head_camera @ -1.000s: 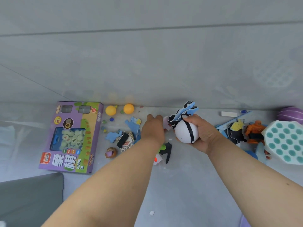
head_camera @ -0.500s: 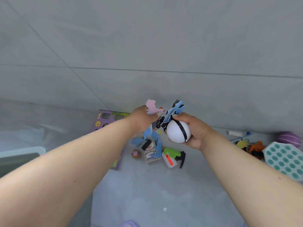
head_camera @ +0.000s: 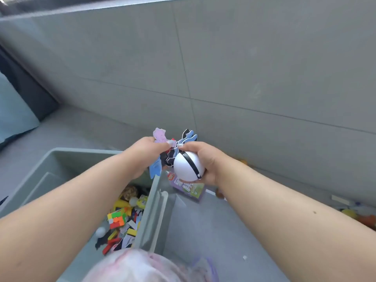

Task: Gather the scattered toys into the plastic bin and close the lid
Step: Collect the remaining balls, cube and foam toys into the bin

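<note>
Gripping smooth, rigid ball (head_camera: pixel 188 166) in curled right hand (head_camera: pixel 205 159); left hand (head_camera: pixel 142 154) pinching light, floppy cutouts (head_camera: pixel 160 137) over bin (head_camera: pixel 150 210).

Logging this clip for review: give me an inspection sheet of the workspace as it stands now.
Surface: grey tiled floor, grey wall behind.
Job's things: open grey-green plastic bin holding colourful blocks and a puzzle cube; no lid identified.
Clutter: purple game box on floor beside bin; blurred toys at right edge.
Grippers: left hand pinches pink and blue flat cut-out figures; right hand grips white ball with black band plus cut-outs.
Cables: nothing seen.
Surroundings: blue cushion at left.
</note>
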`<state>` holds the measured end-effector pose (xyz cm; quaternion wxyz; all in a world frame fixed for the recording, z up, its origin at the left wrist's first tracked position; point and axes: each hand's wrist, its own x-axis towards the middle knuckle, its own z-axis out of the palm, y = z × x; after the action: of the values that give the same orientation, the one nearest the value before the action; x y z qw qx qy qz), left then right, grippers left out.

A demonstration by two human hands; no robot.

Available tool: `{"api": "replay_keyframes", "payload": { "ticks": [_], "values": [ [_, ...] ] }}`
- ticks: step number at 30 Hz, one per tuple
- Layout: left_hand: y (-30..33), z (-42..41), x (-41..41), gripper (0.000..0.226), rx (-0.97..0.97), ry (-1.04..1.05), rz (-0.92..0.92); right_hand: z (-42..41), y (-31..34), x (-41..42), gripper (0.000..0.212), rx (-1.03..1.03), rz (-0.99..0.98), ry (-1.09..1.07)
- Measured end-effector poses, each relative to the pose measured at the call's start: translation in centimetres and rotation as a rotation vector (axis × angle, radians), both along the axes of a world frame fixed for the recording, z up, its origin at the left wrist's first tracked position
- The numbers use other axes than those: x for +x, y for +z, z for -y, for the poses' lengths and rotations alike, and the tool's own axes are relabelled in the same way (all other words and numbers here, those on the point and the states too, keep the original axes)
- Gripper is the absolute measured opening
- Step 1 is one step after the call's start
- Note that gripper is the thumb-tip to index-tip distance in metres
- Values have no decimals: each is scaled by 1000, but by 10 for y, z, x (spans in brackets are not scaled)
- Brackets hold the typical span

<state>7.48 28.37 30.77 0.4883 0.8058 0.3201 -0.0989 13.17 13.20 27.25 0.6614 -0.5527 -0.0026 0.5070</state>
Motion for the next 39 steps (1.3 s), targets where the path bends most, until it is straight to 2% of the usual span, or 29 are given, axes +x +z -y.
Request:
{"api": "replay_keyframes", "payload": {
  "ticks": [2,3,5,10,12,15,17,19,23,28,32,34,37,39],
  "values": [
    [3,-27,-36,30,-42,77,9,-31,10,-27,20,-38,-7,86],
    [3,-40,-53,27,-49,112,2,-45,16,-42,17,-63,-7,119],
    [3,-62,-86,30,-59,188,-12,-71,25,-69,16,-113,-41,164],
    [-14,-91,-139,31,-193,337,-80,-116,22,-111,48,-238,-221,99],
    [-20,-94,-149,35,-241,379,-92,-118,19,-118,54,-300,-197,78],
    [-25,-97,-152,45,-234,429,-124,-112,16,-118,46,-285,-122,72],
    [-26,-99,-148,45,-199,423,-123,-106,9,-113,67,-296,-39,83],
    [-26,-97,-137,42,-169,402,-99,-98,5,-106,70,-266,-7,67],
    [-23,-74,-96,34,-147,316,-20,-62,-8,-73,47,-234,42,-146],
    [-27,-21,-19,24,-163,137,-7,9,-41,-24,41,-371,47,-337],
    [-40,30,44,14,-169,-24,-81,70,-79,9,34,-485,10,-468],
    [-55,49,73,22,-90,-102,-132,97,-101,22,32,-530,-21,-516],
    [-82,73,106,22,-6,-222,-223,131,-135,38,28,-622,-55,-559],
    [-105,83,120,33,16,-273,-287,149,-156,48,25,-693,-57,-563]
  ]
}}
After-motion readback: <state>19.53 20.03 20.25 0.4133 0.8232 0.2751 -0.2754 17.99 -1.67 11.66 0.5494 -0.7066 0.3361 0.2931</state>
